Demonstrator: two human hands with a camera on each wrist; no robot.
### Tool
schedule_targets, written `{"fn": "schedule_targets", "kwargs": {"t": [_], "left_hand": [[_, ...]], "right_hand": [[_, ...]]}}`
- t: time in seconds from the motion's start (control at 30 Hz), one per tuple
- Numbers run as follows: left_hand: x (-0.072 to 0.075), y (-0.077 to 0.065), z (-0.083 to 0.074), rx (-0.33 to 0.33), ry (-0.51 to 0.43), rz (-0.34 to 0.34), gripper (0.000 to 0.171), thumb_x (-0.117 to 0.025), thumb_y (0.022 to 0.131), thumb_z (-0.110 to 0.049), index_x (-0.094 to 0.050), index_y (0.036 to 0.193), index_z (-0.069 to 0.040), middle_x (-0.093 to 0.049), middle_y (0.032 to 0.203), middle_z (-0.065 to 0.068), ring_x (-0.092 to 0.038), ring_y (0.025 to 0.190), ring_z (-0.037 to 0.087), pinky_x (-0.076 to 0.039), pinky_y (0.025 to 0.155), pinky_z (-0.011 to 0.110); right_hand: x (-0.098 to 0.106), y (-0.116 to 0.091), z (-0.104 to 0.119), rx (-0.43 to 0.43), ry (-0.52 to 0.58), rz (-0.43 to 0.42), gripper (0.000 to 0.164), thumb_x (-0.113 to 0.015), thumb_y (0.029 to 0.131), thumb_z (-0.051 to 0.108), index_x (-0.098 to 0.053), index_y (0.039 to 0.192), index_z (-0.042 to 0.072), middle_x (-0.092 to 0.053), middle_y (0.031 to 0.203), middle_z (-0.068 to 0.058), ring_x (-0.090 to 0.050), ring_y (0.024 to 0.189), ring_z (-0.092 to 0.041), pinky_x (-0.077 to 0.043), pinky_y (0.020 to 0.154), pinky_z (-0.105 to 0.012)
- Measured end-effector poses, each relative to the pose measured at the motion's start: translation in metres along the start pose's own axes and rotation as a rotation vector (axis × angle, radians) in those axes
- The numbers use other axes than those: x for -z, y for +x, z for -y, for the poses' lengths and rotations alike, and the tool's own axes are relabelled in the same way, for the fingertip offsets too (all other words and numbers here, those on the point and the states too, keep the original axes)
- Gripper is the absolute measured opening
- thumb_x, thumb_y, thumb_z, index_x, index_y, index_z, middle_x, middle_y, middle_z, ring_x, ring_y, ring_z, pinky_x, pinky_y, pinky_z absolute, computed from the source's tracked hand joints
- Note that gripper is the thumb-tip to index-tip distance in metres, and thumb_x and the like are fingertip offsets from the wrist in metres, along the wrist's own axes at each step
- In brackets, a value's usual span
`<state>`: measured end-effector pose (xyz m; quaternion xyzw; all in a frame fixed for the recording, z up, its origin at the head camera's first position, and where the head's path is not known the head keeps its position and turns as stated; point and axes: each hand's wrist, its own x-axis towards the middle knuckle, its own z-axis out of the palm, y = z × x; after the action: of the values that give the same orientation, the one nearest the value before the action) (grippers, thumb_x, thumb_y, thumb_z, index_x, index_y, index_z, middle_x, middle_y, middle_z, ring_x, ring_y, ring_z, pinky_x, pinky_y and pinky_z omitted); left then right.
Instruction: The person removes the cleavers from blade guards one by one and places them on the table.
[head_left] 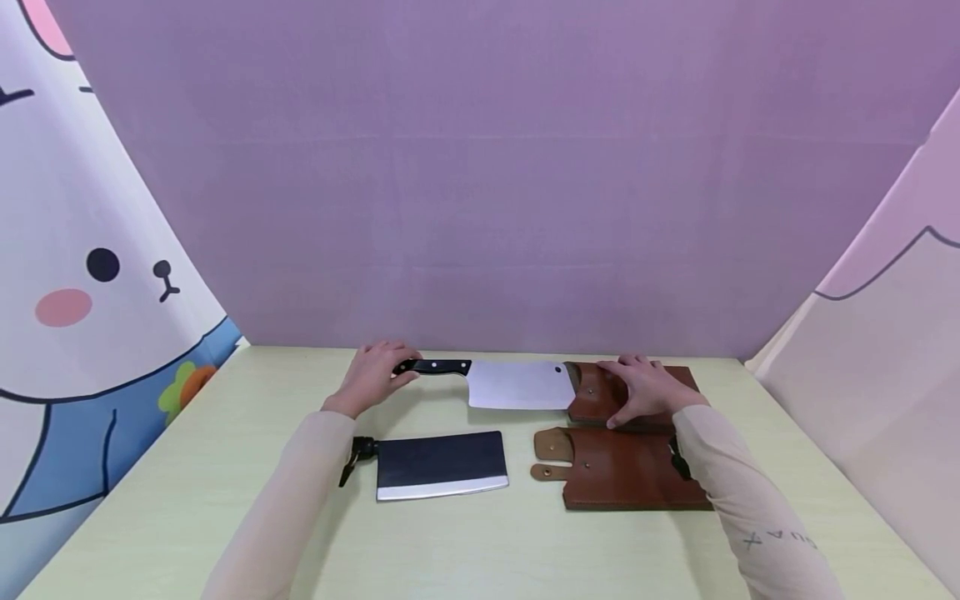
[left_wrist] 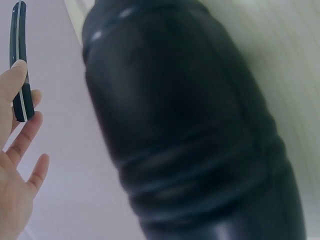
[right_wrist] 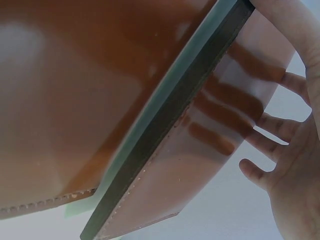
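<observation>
At the back of the table, my left hand point(head_left: 375, 375) pinches the end of the black riveted handle of a silver cleaver point(head_left: 521, 385). In the left wrist view the thumb lies on one side of that handle point(left_wrist: 18, 37), the fingers on the other. The blade's front end meets the mouth of a brown leather knife sheath point(head_left: 588, 404). My right hand point(head_left: 645, 387) grips this sheath across its width, thumb at the near edge and fingers at the far edge. In the right wrist view, fingertips touch the sheath's point(right_wrist: 165, 192) far side.
Nearer lies a second cleaver point(head_left: 442, 462) with a dark blade; its black handle point(left_wrist: 185, 110) looms in the left wrist view and is partly behind my left arm. A second brown sheath point(head_left: 626, 475), strap and flap pointing left, lies below the first. A purple backdrop point(head_left: 480, 208) rises behind the table.
</observation>
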<state>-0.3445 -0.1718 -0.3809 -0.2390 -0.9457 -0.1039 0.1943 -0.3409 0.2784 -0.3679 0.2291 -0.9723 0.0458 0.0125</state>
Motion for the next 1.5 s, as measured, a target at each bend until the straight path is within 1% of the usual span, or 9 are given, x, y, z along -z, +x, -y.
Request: {"fn": "schedule_targets", "kwargs": {"t": [0.33, 0.6, 0.83, 1.0, 1.23, 1.5], "left_hand": [[0.003, -0.002, 0.002, -0.006, -0.008, -0.006, 0.030, -0.063, 0.085, -0.033, -0.065, 0.111, -0.018, -0.063, 0.107, 0.001, -0.056, 0.100, 0.024, -0.039, 0.081, 0.048], [0.004, -0.003, 0.003, 0.002, -0.011, -0.005, 0.030, -0.064, 0.084, -0.032, -0.065, 0.110, -0.018, -0.063, 0.105, 0.001, -0.056, 0.099, 0.024, -0.038, 0.081, 0.048], [0.006, -0.004, 0.007, 0.013, -0.012, 0.002, 0.031, -0.061, 0.086, -0.036, -0.065, 0.111, -0.018, -0.063, 0.107, 0.001, -0.056, 0.101, 0.024, -0.038, 0.083, 0.048], [0.008, -0.005, 0.008, 0.003, -0.012, -0.011, 0.030, -0.063, 0.085, -0.033, -0.065, 0.110, -0.017, -0.063, 0.106, 0.002, -0.056, 0.100, 0.026, -0.038, 0.082, 0.049], [0.009, -0.007, 0.011, 0.007, -0.004, -0.006, 0.030, -0.063, 0.085, -0.033, -0.065, 0.110, -0.017, -0.064, 0.107, 0.002, -0.056, 0.102, 0.026, -0.038, 0.083, 0.050], [0.012, -0.010, 0.014, 0.003, 0.008, -0.015, 0.030, -0.065, 0.084, -0.031, -0.065, 0.110, -0.017, -0.063, 0.103, 0.002, -0.056, 0.099, 0.025, -0.038, 0.082, 0.050]], "right_hand": [[0.000, -0.001, -0.003, -0.002, 0.003, 0.001, 0.099, -0.082, 0.055, 0.050, -0.040, 0.137, 0.012, -0.044, 0.128, -0.022, -0.036, 0.119, -0.043, -0.025, 0.096, -0.066], [0.003, -0.002, -0.003, 0.001, -0.004, 0.005, 0.099, -0.082, 0.056, 0.049, -0.039, 0.137, 0.012, -0.045, 0.126, -0.022, -0.038, 0.117, -0.043, -0.025, 0.095, -0.066], [0.003, -0.003, -0.004, 0.001, -0.010, 0.011, 0.098, -0.082, 0.056, 0.049, -0.040, 0.136, 0.010, -0.045, 0.126, -0.023, -0.038, 0.117, -0.044, -0.026, 0.095, -0.066], [0.002, -0.003, -0.005, 0.005, -0.012, 0.008, 0.099, -0.082, 0.056, 0.049, -0.039, 0.137, 0.011, -0.045, 0.126, -0.023, -0.038, 0.117, -0.044, -0.026, 0.095, -0.065], [0.002, -0.002, -0.005, 0.001, -0.007, 0.008, 0.100, -0.082, 0.056, 0.050, -0.039, 0.137, 0.011, -0.045, 0.127, -0.024, -0.037, 0.118, -0.045, -0.024, 0.095, -0.066], [0.000, 0.001, -0.001, -0.003, -0.011, -0.010, 0.100, -0.082, 0.055, 0.050, -0.040, 0.136, 0.011, -0.046, 0.127, -0.022, -0.038, 0.117, -0.043, -0.025, 0.097, -0.066]]}}
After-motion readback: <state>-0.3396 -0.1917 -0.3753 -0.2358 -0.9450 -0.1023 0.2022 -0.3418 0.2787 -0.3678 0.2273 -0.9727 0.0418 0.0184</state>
